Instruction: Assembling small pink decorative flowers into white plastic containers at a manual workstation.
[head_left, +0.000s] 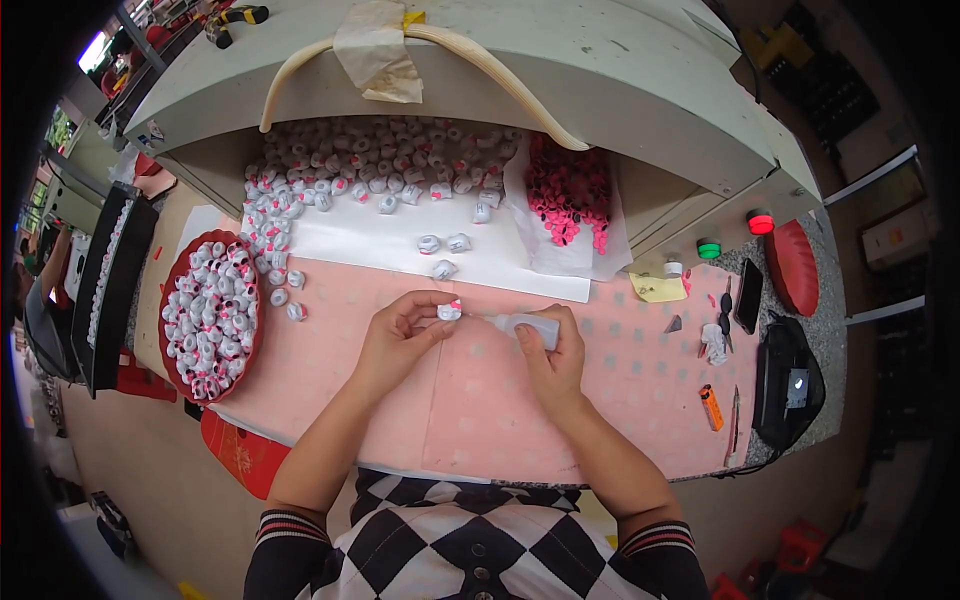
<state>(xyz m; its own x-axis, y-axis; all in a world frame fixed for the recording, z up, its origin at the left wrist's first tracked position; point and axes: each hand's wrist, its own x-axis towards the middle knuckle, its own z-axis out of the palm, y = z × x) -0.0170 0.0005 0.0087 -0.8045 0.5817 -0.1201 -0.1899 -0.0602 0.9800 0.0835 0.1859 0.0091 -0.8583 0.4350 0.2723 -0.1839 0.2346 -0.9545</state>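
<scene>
Between the fingertips of my left hand [397, 338] is a small rounded white piece [450, 312] with pink on it. My right hand [556, 362] is wrapped round a small pale squeeze bottle [540, 330], tilted so its thin nozzle points left toward the white piece. Whether the tip touches the piece, I cannot tell. Just beyond my hands, a few similar white pieces [443, 269] lie on a white sheet [520, 273]. A pink patterned cover [480, 410] is spread under both hands.
A red scalloped tray [256, 345] of white pieces stands left. More white pieces [370, 150] fill the recess under a grey machine housing [640, 110], beside a heap of small pink parts [568, 195]. An orange lighter [711, 407], phone [748, 295] and black pouch [790, 385] lie right.
</scene>
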